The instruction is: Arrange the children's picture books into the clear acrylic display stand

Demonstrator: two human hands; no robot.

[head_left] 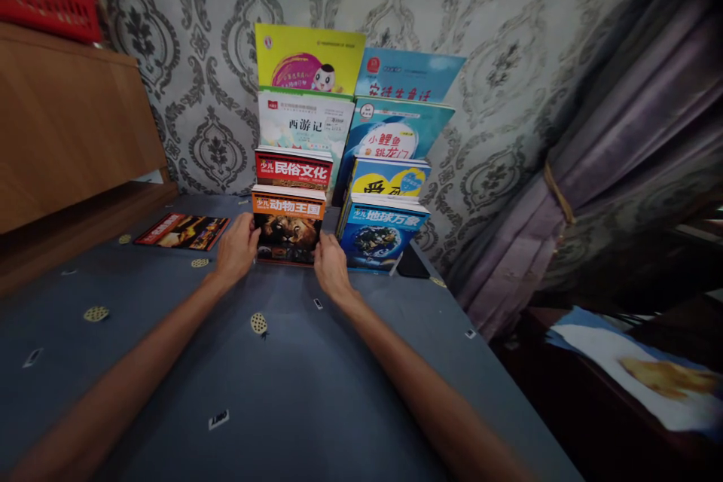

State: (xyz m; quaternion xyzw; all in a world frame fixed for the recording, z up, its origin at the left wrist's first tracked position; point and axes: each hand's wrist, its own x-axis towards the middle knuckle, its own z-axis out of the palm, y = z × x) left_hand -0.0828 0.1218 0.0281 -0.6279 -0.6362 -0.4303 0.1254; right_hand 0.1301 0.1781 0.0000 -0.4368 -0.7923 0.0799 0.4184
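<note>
Fingers (324, 243) partly curled, my left hand (237, 248) and right hand (332, 263) hold the lion-cover book (289, 228) by its sides, upright on the surface (305, 376); I seem to be aligning it, needing even pressure next.

Dim, diffuse light falls on stacked books (288, 230) and damask wallpaper (486, 68), their centre reading sharpest, while deep shadow swallows the lower right. Wide-angle distortion stretches a blurred purple curtain (599, 128); the person's forearms (418, 384) soften toward the bottom edge.
</note>
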